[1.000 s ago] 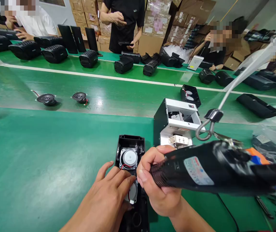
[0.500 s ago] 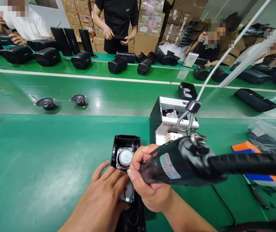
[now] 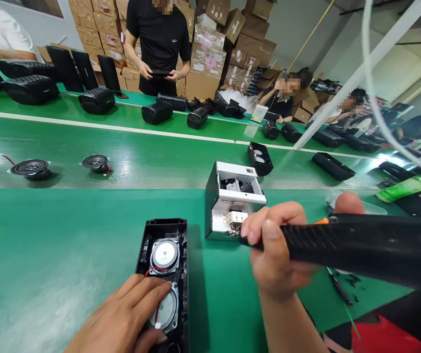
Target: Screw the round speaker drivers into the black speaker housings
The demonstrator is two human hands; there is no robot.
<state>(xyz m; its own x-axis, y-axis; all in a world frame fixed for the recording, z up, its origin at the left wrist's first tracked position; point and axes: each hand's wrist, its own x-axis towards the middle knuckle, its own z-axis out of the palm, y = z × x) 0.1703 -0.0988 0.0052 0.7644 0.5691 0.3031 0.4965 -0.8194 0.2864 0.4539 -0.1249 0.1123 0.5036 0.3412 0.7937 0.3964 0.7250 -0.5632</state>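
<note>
My right hand point(image 3: 280, 250) is wrapped around a black electric screwdriver point(image 3: 357, 245). Its tip points left, at the front of a white and black screw feeder point(image 3: 238, 196); the fingers partly hide the contact there. Below and to the left lies an open black speaker housing point(image 3: 183, 294) with two round speaker drivers in it. The upper driver point(image 3: 165, 255) shows its silver back and a red wire. Across the lower driver point(image 3: 168, 311) rests my left hand point(image 3: 129, 314), its fingers over the top and its thumb at the near edge, holding it in the housing.
Two loose speaker drivers point(image 3: 32, 168) point(image 3: 95, 163) lie on the green strip ahead. Behind the feeder sits another open housing point(image 3: 260, 159). A thin black tool point(image 3: 339, 289) lies at the right. Co-workers and several black speakers line the far side; a person in black point(image 3: 159, 49) stands there.
My right hand has moved the screwdriver right and away from the housing, over to the screw feeder. My left hand stays on the lower driver. The view has turned right.
</note>
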